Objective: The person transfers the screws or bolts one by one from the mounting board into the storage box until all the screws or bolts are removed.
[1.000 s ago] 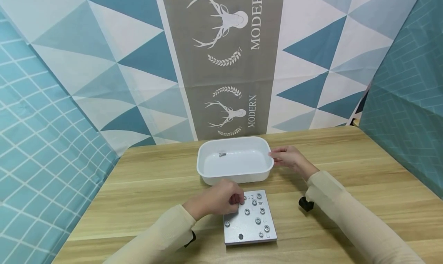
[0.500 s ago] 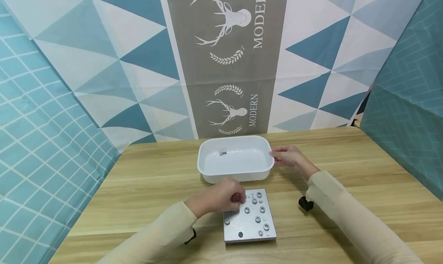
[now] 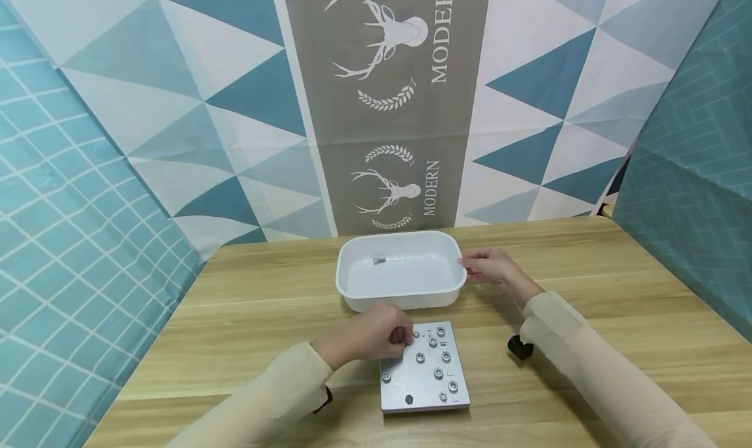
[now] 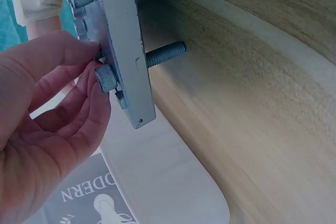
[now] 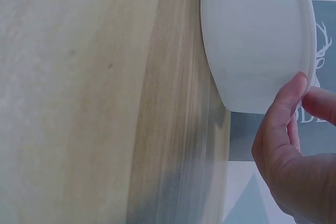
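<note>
A silver metal plate [image 3: 399, 390] lies on the table, set with several socket-head bolts [image 3: 438, 373]. Over its far left corner, my left hand [image 3: 376, 332] has thumb and fingers curled together around a small screw, mostly hidden by the fingertips. In the left wrist view, a larger socket-head bolt [image 4: 106, 78] sits right beside those fingertips, and a threaded shank [image 4: 167, 54] sticks out beneath the plate. Behind the plate stands a white plastic tray [image 3: 405, 302]. My right hand [image 3: 490, 268] pinches its right rim between thumb and fingers.
One loose bolt [image 3: 378, 261] lies inside the tray towards its left. The wooden table [image 3: 264, 317] runs up to a patterned cloth backdrop [image 3: 393, 121], and blue cloths hang at both sides. A dark hexagonal hole [image 3: 408, 400] marks the plate's near edge.
The head view has shifted slightly. My left fingers make small movements at the same spot on the plate, while the right hand stays on the tray rim.
</note>
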Demonstrator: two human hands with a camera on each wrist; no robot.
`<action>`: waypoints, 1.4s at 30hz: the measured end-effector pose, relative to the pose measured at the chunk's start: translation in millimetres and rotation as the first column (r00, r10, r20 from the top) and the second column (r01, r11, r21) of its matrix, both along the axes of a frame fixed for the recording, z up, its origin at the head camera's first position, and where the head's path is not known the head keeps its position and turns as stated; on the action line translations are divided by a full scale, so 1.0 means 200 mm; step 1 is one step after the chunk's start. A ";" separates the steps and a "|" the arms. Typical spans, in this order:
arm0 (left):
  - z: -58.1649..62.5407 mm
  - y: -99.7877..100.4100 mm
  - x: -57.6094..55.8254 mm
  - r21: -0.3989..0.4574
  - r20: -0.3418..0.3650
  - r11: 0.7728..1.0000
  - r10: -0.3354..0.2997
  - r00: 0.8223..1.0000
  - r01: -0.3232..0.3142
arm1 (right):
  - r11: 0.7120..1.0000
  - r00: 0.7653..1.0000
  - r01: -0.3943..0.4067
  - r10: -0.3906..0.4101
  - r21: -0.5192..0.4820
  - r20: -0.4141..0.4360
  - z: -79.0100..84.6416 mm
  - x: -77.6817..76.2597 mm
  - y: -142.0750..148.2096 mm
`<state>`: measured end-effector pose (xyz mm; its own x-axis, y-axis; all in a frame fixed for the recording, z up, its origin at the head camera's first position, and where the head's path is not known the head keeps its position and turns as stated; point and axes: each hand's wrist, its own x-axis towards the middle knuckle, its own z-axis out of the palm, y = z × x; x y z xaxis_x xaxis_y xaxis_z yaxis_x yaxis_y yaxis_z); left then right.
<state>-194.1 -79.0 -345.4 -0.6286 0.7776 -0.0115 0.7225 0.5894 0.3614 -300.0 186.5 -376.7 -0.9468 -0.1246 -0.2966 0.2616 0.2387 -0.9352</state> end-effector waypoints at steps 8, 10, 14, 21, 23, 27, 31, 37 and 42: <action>0.00 0.01 0.01 -0.013 0.005 1.000 0.015 1.000 -0.015 | 1.000 1.000 0.000 0.000 -0.010 0.003 -0.01 0.00 0.00; 0.00 0.01 0.01 -0.016 0.003 1.000 0.016 1.000 -0.016 | 1.000 1.000 0.000 0.000 -0.018 0.003 -0.01 0.00 0.00; 0.00 0.02 0.00 -0.034 -0.021 0.999 0.003 1.000 -0.004 | 0.999 1.000 -0.001 0.001 -0.034 -0.003 -0.01 0.00 0.00; 0.00 0.03 0.01 -0.081 -0.081 0.995 -0.057 0.995 0.050 | 0.999 1.000 -0.002 0.002 -0.043 0.004 -0.01 0.00 0.00; 0.00 0.03 0.01 -0.081 -0.091 0.995 -0.065 0.994 0.058 | 0.999 1.000 -0.002 0.002 -0.048 0.008 -0.01 0.00 0.00; 0.00 0.03 0.01 -0.062 -0.083 0.996 -0.068 0.994 0.063 | 0.999 1.000 -0.004 0.005 -0.047 0.004 -0.01 0.00 0.00; -0.01 0.02 0.00 -0.039 -0.076 0.997 -0.072 0.994 0.069 | 0.999 1.000 -0.010 0.010 -0.039 0.000 -0.01 0.00 0.01; -0.02 0.01 -0.01 -0.006 -0.063 0.997 -0.072 0.995 0.072 | 0.999 1.000 -0.011 0.011 -0.044 0.007 0.00 0.01 0.00; 0.00 0.00 -0.01 0.006 -0.046 0.998 -0.070 0.996 0.070 | 0.999 1.000 -0.006 0.006 -0.043 0.012 0.00 0.01 0.00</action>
